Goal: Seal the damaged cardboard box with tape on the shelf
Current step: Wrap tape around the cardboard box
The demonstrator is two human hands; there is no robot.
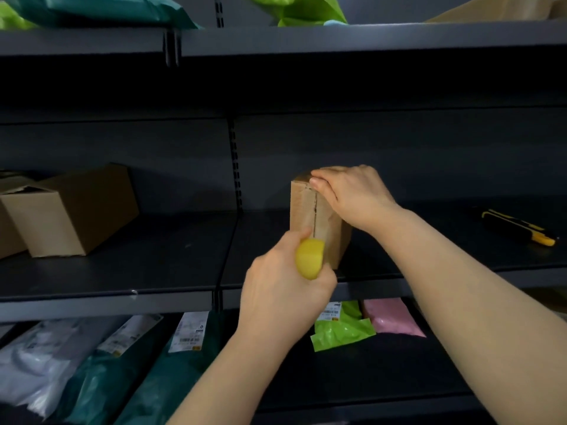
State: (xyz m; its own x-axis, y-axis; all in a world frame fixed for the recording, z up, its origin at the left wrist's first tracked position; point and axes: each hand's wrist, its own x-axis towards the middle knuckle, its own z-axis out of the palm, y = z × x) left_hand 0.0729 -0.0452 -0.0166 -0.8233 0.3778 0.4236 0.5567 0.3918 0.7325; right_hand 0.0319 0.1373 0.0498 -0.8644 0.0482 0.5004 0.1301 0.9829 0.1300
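The fingers of your left hand (282, 289) clench a yellow tape roll (310, 259) at the foot of the cardboard box (306, 207). Your right hand (352, 194) presses flat on its top. Upright on the shelf (153, 271), the box looks light and thin-walled, so brace it from above. The tape strip is hard to make out, and the box's back is hidden.

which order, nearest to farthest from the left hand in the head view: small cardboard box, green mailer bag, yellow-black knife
1. small cardboard box: right against the left hand and the yellow tape roll in its grip.
2. green mailer bag: one level down, just below and to the right.
3. yellow-black knife: far right, on the box's level.
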